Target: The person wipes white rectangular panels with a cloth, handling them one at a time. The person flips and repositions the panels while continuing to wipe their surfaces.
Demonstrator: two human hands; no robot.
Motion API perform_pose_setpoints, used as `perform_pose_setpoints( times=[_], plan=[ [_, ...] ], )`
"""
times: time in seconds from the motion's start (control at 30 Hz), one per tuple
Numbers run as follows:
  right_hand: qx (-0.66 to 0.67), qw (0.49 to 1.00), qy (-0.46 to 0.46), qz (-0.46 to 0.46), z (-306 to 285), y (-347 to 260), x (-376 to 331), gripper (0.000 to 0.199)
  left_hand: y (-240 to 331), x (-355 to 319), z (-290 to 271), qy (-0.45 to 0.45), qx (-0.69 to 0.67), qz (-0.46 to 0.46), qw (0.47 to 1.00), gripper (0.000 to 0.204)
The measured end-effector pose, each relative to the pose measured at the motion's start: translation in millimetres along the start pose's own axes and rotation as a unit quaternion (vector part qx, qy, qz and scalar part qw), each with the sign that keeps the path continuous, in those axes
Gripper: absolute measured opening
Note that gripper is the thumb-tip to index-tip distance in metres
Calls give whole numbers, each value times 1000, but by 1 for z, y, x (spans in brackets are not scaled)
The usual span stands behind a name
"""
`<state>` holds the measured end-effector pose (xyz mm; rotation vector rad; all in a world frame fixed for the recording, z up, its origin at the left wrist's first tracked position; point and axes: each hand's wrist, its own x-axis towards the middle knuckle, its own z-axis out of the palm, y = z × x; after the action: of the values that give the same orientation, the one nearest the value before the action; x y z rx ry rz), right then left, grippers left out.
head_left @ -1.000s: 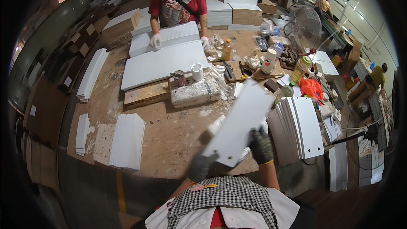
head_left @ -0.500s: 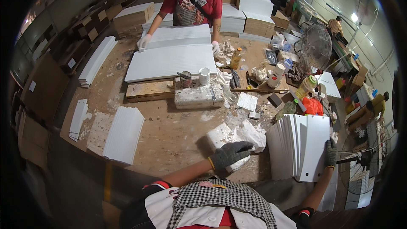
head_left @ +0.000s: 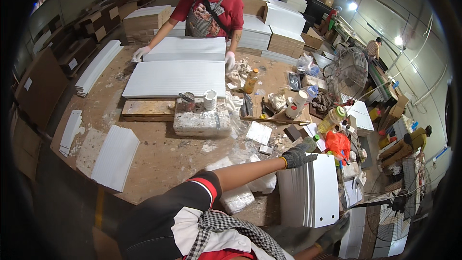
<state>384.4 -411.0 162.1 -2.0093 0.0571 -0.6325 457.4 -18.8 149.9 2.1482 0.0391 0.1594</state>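
Observation:
A fanned stack of white boards (head_left: 322, 188) stands at the near right of the table, its front board showing dark holes by the corners. My left hand (head_left: 297, 157), in a dark grey glove, reaches across to the far edge of this stack, fingers stretched along the top. Down by the stack's near right corner is my right hand (head_left: 334, 233), gloved alike, with its fingers extended beside the boards. Whether it touches them cannot be made out. White wrapped bundles (head_left: 238, 198) lie partly under my left forearm.
Across the table a person in white gloves handles long white panels (head_left: 175, 78). A paint-marked white block (head_left: 202, 121) carries a cup and a jar. Bottles, an orange-red bag (head_left: 338, 145) and rags crowd the right side. More white boards (head_left: 115, 159) lie at left.
My left hand has swung right and away from the white bundle to the stack's far edge. My right hand has dropped from the stack's right side to its near corner. The view has shifted.

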Motion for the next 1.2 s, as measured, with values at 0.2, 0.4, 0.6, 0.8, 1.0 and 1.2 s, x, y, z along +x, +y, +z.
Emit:
perform_pose_setpoints(
  times=[0.2,0.4,0.6,0.8,1.0,1.2],
  plan=[
    [-89,972,23,-214,37,75,-52,59,-37,66,62,-86,-50,-48,994,87],
    [160,983,22,-82,79,81,-46,63,-50,82,60,17,12,81,997,54],
    [130,988,-5,-89,84,78,-42,63,-41,58,37,59,-30,171,983,25],
    [102,991,52,-65,76,84,-45,70,-97,115,69,95,59,346,932,8],
    [155,987,14,-28,77,102,-53,74,-114,148,94,147,-66,370,915,12],
    [92,994,-49,-37,86,115,-50,78,-111,161,109,119,507,333,786,31]
  ],
)
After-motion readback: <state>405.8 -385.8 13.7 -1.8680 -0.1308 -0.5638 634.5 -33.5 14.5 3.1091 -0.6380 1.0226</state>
